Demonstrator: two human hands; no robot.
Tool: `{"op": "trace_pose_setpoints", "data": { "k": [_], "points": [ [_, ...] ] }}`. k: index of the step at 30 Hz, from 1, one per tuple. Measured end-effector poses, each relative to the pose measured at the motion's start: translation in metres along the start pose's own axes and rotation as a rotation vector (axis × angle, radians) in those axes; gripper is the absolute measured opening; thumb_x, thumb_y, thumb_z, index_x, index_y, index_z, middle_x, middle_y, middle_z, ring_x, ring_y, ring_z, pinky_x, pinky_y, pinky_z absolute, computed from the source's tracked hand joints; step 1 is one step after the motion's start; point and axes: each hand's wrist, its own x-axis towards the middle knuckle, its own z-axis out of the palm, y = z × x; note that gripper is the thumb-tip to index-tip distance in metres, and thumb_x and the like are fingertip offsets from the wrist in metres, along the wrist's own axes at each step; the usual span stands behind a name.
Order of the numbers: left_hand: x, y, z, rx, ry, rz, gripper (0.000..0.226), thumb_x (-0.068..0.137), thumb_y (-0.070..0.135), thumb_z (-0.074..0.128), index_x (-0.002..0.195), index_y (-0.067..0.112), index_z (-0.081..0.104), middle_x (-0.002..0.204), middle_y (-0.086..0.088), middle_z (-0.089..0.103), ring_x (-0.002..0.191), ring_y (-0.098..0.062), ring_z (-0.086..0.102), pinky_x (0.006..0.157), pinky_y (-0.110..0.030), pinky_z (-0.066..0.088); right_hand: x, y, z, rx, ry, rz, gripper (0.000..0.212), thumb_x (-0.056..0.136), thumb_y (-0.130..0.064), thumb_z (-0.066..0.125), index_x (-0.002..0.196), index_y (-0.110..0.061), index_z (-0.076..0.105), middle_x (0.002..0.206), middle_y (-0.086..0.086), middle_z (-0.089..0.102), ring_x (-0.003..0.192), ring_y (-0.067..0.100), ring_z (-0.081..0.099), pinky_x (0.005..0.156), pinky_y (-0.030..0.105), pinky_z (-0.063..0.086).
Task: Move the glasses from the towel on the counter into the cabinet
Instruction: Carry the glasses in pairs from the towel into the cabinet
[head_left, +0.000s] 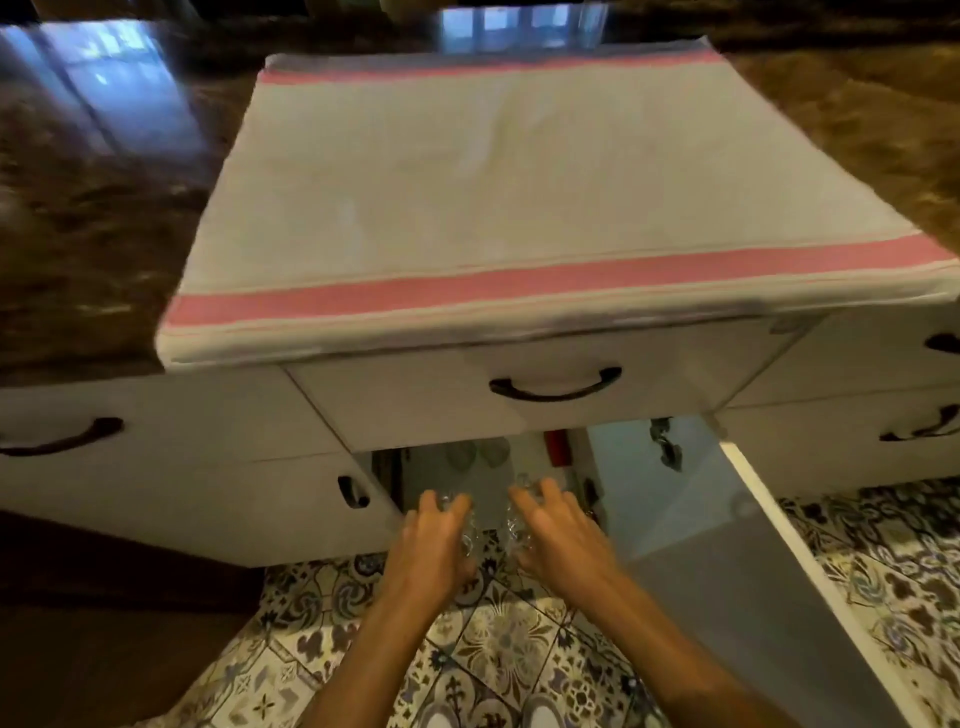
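Note:
A white towel (519, 182) with pink stripes lies flat on the dark counter, and nothing stands on it. Below it, the cabinet (519, 467) is open under a drawer. My left hand (434, 540) is closed around a clear glass (470, 538) at the cabinet's mouth. My right hand (558, 535) grips a second clear glass (514, 535) right beside the first. Both glasses are mostly hidden by my fingers. Two more glasses (478, 453) show dimly at the back of the cabinet shelf.
The white cabinet door (753, 545) swings out to the right of my hands. A drawer with a dark handle (556, 387) overhangs the opening. A red object (557, 448) stands inside at the right. Patterned floor tiles (493, 649) lie below.

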Motion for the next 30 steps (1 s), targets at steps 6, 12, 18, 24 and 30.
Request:
{"op": "trace_pose_setpoints", "data": {
  "k": [6, 12, 18, 24, 30],
  "points": [
    [0.084, -0.036, 0.111, -0.054, -0.104, -0.061, 0.029, 0.090, 0.032, 0.065, 0.117, 0.023, 0.059, 0.113, -0.005, 0.065, 0.101, -0.024, 0.064, 0.086, -0.040, 0.055, 0.070, 0.050, 0.105, -0.019, -0.134, 0.035, 0.030, 0.093, -0.030, 0.061, 0.118, -0.014, 0.058, 0.116, 0.014, 0.063, 0.107, 0.034, 0.060, 0.081, 0.038, 0.049],
    [0.172, -0.070, 0.217, -0.055, -0.098, -0.032, 0.063, 0.091, 0.029, 0.063, 0.146, 0.032, 0.034, 0.143, -0.013, 0.044, 0.124, -0.035, 0.050, 0.099, -0.042, 0.047, 0.146, 0.106, 0.235, 0.015, -0.159, 0.025, 0.073, 0.092, -0.026, 0.059, 0.153, -0.033, 0.019, 0.157, 0.010, 0.019, 0.135, 0.038, 0.031, 0.105, 0.046, 0.040],
    [0.243, -0.106, 0.306, -0.071, 0.022, 0.029, 0.050, 0.090, 0.034, 0.059, 0.137, 0.031, 0.042, 0.127, -0.009, 0.043, 0.109, -0.031, 0.053, 0.088, -0.041, 0.052, 0.209, 0.153, 0.322, 0.043, -0.058, -0.010, 0.062, 0.086, -0.023, 0.061, 0.143, -0.026, 0.035, 0.138, 0.008, 0.034, 0.111, 0.032, 0.043, 0.086, 0.046, 0.049],
    [0.305, -0.123, 0.360, -0.023, -0.018, -0.008, 0.064, 0.085, 0.030, 0.069, 0.140, 0.032, 0.037, 0.134, -0.008, 0.037, 0.119, -0.029, 0.045, 0.094, -0.042, 0.049, 0.269, 0.179, 0.370, -0.030, -0.035, 0.001, 0.066, 0.086, -0.025, 0.067, 0.144, -0.028, 0.034, 0.140, 0.010, 0.035, 0.116, 0.033, 0.043, 0.086, 0.047, 0.050],
    [0.336, -0.129, 0.387, 0.010, -0.017, 0.003, 0.065, 0.083, 0.027, 0.072, 0.140, 0.028, 0.039, 0.135, -0.010, 0.038, 0.119, -0.031, 0.046, 0.091, -0.044, 0.051, 0.300, 0.196, 0.392, -0.049, -0.084, 0.022, 0.069, 0.085, -0.019, 0.069, 0.144, -0.023, 0.033, 0.141, 0.012, 0.033, 0.121, 0.036, 0.040, 0.092, 0.050, 0.050]
  ]
}}
